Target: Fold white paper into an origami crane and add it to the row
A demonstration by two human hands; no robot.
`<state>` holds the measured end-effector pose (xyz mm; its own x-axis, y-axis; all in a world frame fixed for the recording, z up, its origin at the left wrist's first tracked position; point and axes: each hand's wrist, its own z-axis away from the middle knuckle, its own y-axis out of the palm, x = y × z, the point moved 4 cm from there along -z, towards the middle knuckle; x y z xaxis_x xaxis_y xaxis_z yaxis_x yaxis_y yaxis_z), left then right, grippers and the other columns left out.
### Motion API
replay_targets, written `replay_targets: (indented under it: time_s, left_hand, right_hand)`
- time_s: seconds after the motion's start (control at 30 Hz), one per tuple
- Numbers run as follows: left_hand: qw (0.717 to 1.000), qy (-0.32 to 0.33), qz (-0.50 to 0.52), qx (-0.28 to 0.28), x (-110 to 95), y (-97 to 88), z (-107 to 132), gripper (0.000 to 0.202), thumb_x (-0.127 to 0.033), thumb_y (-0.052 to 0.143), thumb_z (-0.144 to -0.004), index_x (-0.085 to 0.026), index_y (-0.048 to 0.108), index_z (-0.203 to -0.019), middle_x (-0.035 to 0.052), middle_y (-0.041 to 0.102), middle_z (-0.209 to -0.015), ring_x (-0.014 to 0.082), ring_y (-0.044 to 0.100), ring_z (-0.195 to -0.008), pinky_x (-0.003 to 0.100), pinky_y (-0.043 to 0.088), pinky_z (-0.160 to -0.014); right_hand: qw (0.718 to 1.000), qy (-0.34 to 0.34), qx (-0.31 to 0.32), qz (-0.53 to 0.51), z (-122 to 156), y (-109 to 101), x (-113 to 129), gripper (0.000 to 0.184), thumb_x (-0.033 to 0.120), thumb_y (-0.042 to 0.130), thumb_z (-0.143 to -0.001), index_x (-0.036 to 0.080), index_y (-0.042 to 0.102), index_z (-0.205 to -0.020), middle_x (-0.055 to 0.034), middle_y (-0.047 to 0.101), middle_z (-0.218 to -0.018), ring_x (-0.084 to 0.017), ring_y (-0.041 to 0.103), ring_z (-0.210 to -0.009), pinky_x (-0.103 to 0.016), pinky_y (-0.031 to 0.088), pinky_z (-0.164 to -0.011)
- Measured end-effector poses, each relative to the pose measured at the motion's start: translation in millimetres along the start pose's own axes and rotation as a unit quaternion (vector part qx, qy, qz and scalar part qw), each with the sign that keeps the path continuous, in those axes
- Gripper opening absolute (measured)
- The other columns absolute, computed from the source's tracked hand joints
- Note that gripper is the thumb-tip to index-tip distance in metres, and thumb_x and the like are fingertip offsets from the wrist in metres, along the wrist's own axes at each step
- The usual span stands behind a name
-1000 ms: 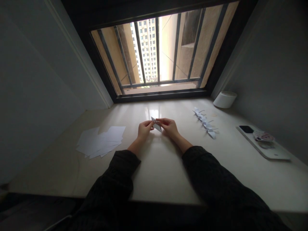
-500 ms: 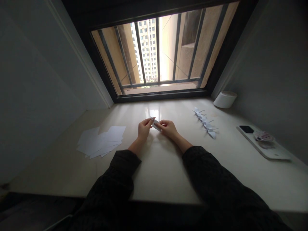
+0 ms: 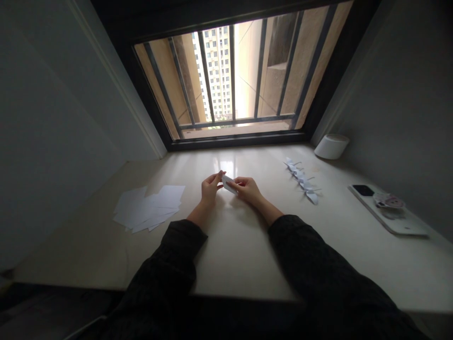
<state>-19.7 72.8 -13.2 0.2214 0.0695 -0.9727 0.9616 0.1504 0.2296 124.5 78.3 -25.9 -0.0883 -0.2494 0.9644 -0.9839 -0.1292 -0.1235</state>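
Between my two hands is a small folded piece of white paper (image 3: 230, 184), held just above the pale sill. My left hand (image 3: 211, 185) pinches its upper left end between thumb and fingers. On the other side, my right hand (image 3: 247, 187) grips the lower right part, the thumb lying on top of it. Fingers hide some of the folds. To the right, several folded paper cranes (image 3: 300, 177) stand in a slanting row. Loose white paper sheets (image 3: 150, 207) lie overlapping at the left.
A white phone (image 3: 392, 215) with a round grip on its back lies at the right. Behind it, a white cup-like object (image 3: 331, 146) stands against the wall. A dark-framed window (image 3: 240, 141) with bars closes off the far side of the sill (image 3: 244, 264).
My left fingers have shifted slightly left on the paper, and its pointed upper tip no longer shows. My right hand has hardly moved.
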Motion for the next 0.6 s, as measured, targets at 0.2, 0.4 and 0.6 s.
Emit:
replay_targets:
  time_s: [0.2,0.4,0.6]
  left_hand:
    - [0.998,-0.002,-0.027,0.061,5.0,4.3,0.1,0.041,-0.045,0.077,-0.061,-0.017,0.074,-0.091,0.0077,0.070,-0.091,0.0180,0.062,-0.082,0.029,0.049,-0.073]
    - [0.998,-0.043,0.014,0.036,2.3,2.8,2.1,0.036,-0.043,0.079,-0.059,-0.017,0.075,-0.083,0.0062,0.068,-0.084,0.0164,0.061,-0.080,0.029,0.047,-0.073]
    - [0.997,-0.067,0.032,0.008,-3.1,3.1,5.0,0.036,-0.044,0.079,-0.058,-0.017,0.073,-0.080,0.0061,0.067,-0.087,0.0148,0.060,-0.079,0.025,0.046,-0.069]
  right_hand:
    - [1.000,-0.001,-0.008,-0.026,-1.4,-2.1,2.1,0.043,0.059,0.068,-0.064,0.016,0.067,-0.064,-0.0017,0.063,-0.062,-0.013,0.053,-0.056,-0.025,0.039,-0.052]
    - [1.000,-0.011,0.001,-0.018,-0.5,-1.2,5.0,0.038,0.055,0.069,-0.065,0.017,0.065,-0.063,-0.0008,0.060,-0.058,-0.012,0.050,-0.055,-0.024,0.036,-0.050]
    - [1.000,0.002,0.009,-0.014,1.0,0.7,5.0,0.040,0.057,0.068,-0.065,0.017,0.062,-0.061,0.0005,0.056,-0.053,-0.010,0.046,-0.048,-0.024,0.033,-0.045]
